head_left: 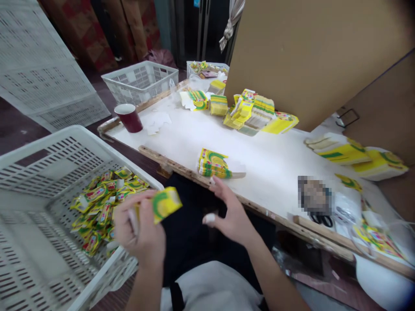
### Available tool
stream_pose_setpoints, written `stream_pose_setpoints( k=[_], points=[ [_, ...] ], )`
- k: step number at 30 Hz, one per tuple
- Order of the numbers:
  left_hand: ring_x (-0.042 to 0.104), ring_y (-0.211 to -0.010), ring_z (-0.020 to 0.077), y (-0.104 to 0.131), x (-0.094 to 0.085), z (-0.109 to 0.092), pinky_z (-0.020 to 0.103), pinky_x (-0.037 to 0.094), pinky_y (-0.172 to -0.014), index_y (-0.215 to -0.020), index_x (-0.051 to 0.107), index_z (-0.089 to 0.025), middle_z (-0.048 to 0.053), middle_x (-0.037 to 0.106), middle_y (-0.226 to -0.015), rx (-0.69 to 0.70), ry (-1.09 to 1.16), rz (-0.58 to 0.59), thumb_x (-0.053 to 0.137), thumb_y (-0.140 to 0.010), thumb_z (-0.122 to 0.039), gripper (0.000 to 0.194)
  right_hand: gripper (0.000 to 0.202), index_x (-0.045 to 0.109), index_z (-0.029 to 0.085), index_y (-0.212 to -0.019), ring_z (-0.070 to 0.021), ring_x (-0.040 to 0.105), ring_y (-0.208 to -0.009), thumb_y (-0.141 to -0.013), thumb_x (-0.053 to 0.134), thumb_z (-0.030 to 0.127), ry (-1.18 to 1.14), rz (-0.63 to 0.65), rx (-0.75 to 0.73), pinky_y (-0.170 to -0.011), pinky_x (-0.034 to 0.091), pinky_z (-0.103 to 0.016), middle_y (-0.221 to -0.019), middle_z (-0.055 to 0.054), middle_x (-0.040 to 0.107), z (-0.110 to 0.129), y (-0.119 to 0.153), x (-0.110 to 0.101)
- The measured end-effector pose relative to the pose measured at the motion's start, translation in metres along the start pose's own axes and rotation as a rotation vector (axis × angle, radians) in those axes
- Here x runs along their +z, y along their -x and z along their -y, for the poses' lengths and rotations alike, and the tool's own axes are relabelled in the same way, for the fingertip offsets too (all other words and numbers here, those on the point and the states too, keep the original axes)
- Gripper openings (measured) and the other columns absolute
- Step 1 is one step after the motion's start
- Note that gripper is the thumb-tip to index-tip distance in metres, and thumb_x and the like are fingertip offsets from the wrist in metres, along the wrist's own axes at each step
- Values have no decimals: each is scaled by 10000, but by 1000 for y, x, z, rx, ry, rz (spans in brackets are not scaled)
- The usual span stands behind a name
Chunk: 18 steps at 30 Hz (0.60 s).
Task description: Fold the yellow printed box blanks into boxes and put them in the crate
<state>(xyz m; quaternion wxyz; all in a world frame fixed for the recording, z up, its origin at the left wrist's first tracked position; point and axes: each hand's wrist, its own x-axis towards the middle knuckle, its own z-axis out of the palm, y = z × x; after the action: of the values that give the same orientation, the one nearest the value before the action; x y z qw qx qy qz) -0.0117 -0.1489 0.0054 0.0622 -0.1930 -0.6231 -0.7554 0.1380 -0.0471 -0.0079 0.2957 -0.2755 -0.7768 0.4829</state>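
Observation:
Between the fingers and thumb of my left hand (141, 226) is a small yellow-and-green printed packet (166, 204), held beside the rim of a white plastic crate (82, 136). Many similar packets (103, 203) lie heaped in that crate. My right hand (230, 214) is in the air by the table edge, thumb and fingers apart, nothing in it. White coverings sit on its thumb tip and a fingertip. Just beyond those fingers, a short stack of flat yellow printed packets (214, 163) rests on the white table (181, 138).
A dark red mug (129, 118) stands at the table's left corner. Bundles of yellow printed card (249, 110) line the back against a large cardboard sheet (311, 56). At right are scissors (320, 219) and a wooden strip (324, 235). Another white crate (142, 82) stands behind.

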Motion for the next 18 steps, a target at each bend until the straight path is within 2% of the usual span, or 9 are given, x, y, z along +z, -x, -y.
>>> stream_pose_setpoints(
  k=[1,3,4,5,6,9,12,16,18],
  points=[
    [577,-974,223,-12,-7,3,432,411,-965,-979,643,-169,57,627,-987,161,-221,-54,675,-734,-250,260,735,380,241,-1370,-261,519,-1176,-713,710,250,89,-62,-28,-1017,404,-438,-1327,-103,510,-6,-11,-9],
    [436,-1221,300,-30,-18,11,469,281,-1077,-1289,476,-163,111,502,-1301,318,-506,-33,805,-573,-270,796,502,495,225,-1278,-245,523,-1153,-787,598,190,301,-265,-50,-1013,397,-436,-1233,-95,577,-24,-36,-25],
    [387,-1267,316,-36,-21,16,476,247,-1096,-1345,408,-150,129,452,-1358,335,-573,-15,816,-555,-287,900,478,509,208,-1259,-251,517,-1146,-787,561,146,403,-332,-22,-998,404,-442,-1224,-107,579,-34,-48,-31],
    [364,-1286,322,-38,-22,20,479,240,-1102,-1369,370,-147,138,425,-1383,323,-601,28,814,-559,-307,938,486,520,185,-1243,-266,520,-1124,-763,556,116,502,-334,14,-974,417,-452,-1202,-121,587,-44,-59,-36],
    [376,-1281,317,-36,-20,24,477,259,-1095,-1363,378,-149,138,435,-1374,285,-588,83,796,-589,-323,897,482,546,164,-1212,-278,542,-1072,-736,558,90,525,-308,28,-945,432,-462,-1131,-130,618,-54,-69,-39],
    [487,-1193,265,-19,-8,31,432,382,-1028,-1249,504,-197,96,536,-1265,80,-406,348,699,-716,-328,583,393,619,165,-1063,-269,578,-922,-689,561,61,552,-242,40,-864,467,-445,-968,-106,649,-72,-85,-42],
    [547,-1115,222,2,7,34,395,440,-975,-1156,556,-232,67,570,-1207,-109,-237,559,640,-771,-310,402,374,600,177,-1026,-262,560,-893,-667,581,73,559,-245,46,-843,459,-437,-950,-91,628,-69,-84,-42],
    [477,-1204,224,23,21,39,399,420,-991,-1243,456,-250,78,517,-1274,-309,-51,661,685,-731,-289,562,485,478,192,-1135,-213,559,-803,-675,588,88,476,-284,78,-768,470,-379,-888,-43,585,-43,-60,-27],
    [500,-1179,225,33,25,40,387,433,-970,-1255,427,-254,83,523,-1260,-452,151,657,709,-704,-305,621,527,433,231,-1145,-168,552,-722,-670,630,114,178,-164,124,-696,470,-312,-805,14,542,-29,-39,-9]
  ],
)
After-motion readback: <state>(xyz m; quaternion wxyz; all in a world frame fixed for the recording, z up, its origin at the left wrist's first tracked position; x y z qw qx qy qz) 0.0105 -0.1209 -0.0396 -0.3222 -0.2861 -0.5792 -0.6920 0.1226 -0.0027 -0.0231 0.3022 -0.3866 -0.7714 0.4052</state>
